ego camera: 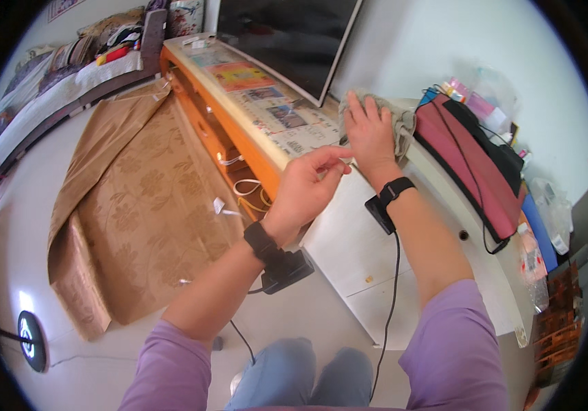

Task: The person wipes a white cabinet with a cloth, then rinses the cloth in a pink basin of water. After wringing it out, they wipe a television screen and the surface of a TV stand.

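My right hand point(371, 134) lies flat with spread fingers on a crumpled grey-green cloth point(404, 123), by the near end of a long wooden TV cabinet point(252, 138) and the white cabinet point(350, 231) beside it. My left hand point(310, 187) hovers near the right wrist, fingers bent, thumb and forefinger close together, with no object seen between them. Printed sheets point(288, 115) cover the cabinet's top. A large flat-screen television point(286, 41) stands along its back. Both wrists wear black bands with black devices and cables.
A pink and black bag point(471, 159) with a cable, plastic bags and a plastic bottle point(531, 262) lie at the right. White cables point(246, 187) hang from the cabinet's open shelves. A brown patterned cloth point(155, 221) covers the floor at left, before a sofa point(83, 77).
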`<state>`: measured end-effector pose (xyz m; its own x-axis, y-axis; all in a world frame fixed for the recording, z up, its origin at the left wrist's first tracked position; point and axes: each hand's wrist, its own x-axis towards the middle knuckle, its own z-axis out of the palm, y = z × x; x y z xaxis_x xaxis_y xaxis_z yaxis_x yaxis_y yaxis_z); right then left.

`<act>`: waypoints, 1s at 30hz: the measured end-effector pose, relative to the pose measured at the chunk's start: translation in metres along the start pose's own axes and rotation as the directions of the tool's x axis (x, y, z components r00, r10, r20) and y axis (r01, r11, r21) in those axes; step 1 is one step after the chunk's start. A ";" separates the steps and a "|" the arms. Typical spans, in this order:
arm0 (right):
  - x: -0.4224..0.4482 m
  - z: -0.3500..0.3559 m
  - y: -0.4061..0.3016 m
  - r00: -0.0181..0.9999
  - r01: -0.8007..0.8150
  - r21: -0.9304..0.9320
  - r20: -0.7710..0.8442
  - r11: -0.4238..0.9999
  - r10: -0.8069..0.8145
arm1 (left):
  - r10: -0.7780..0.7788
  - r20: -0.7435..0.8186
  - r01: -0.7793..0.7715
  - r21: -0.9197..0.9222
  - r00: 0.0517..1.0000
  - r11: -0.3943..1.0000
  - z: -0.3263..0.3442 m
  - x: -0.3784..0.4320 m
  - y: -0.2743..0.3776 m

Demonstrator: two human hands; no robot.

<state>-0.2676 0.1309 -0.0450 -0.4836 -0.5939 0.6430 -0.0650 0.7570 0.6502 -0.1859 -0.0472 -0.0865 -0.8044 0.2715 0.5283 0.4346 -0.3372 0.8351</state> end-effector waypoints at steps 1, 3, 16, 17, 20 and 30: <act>0.005 0.004 -0.003 1.000 -0.008 0.006 -0.005 1.000 0.008 | -0.022 -0.001 0.022 0.013 1.000 1.000 -0.001 -0.006 -0.001; 0.010 0.005 -0.008 1.000 -0.025 0.008 0.000 1.000 0.025 | -0.077 -0.006 0.077 0.044 0.997 0.996 -0.003 -0.018 -0.003; -0.026 -0.150 0.032 0.736 -0.596 0.772 0.636 -0.223 0.234 | -0.376 -0.134 0.392 0.127 0.917 0.911 0.028 -0.042 0.056; -0.035 -0.164 0.039 0.633 -0.601 0.636 0.749 -0.485 0.197 | -0.414 -0.153 0.435 0.156 0.897 0.887 0.027 -0.042 0.067; -0.041 -0.216 0.054 0.379 -0.433 0.126 0.924 -0.892 -0.054 | -0.368 -0.250 0.413 0.157 0.896 0.897 0.021 -0.049 0.101; 0.014 -0.337 0.113 0.289 -0.184 -0.239 0.914 -0.953 -0.285 | -0.623 0.088 0.628 -0.036 0.777 0.778 0.025 -0.023 0.280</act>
<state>0.0118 0.1164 0.1742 -0.9189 -0.1381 -0.3695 0.3598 -0.6774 -0.6417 -0.0358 -0.1254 0.1388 -0.8603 0.5005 -0.0964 -0.1815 -0.1241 0.9755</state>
